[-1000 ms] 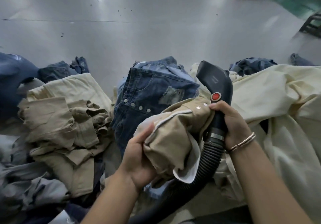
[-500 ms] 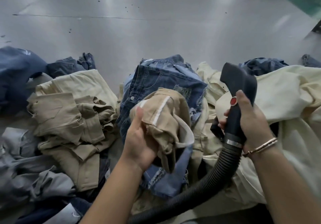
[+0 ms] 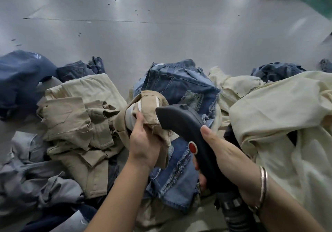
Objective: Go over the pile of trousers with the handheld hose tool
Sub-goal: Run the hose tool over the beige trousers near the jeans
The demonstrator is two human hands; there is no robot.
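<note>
Crumpled khaki trousers [image 3: 152, 109] against smooth curved black hose tool [image 3: 186, 127]

No readable text

Nothing legible anywhere — no label, brand, number or sign to be made out on cloth, tool or floor.

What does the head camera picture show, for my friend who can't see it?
A person's right hand grips a black hose tool, its nozzle against bunched tan trousers held up by the left hand. Blue jeans, tan and cream trousers lie piled around on a grey floor.
</note>
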